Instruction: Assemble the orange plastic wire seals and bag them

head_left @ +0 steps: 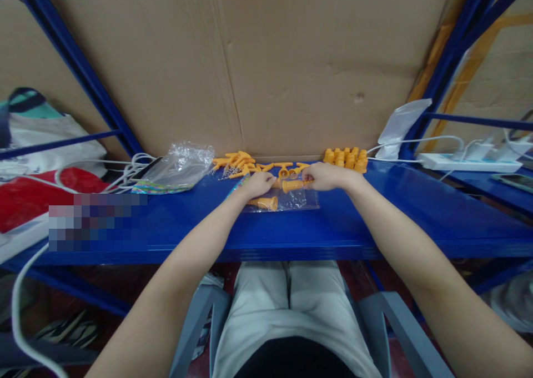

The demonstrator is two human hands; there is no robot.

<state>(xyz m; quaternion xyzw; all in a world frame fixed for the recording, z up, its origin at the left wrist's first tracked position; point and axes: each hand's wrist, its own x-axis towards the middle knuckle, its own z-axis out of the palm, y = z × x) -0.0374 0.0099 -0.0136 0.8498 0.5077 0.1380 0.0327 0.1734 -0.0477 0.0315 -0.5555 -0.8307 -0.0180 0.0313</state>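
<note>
My left hand (259, 184) and my right hand (323, 176) are both closed on one orange trumpet-shaped plastic piece (293, 185), held level just above a small clear bag (291, 200) lying on the blue shelf (375, 222). A second orange piece (265, 203) lies at the bag's left end, beside my left wrist. Behind my hands, loose orange pieces (239, 163) with small chains are scattered against the cardboard wall. A tidy cluster of upright orange pieces (346, 158) stands behind my right hand.
A stack of clear plastic bags (179, 167) lies left of the pieces. White cables (129, 170) and a red and white bag (29, 195) are at far left. A white power strip (466, 161) with chargers sits at right. Cardboard (266, 61) backs the shelf.
</note>
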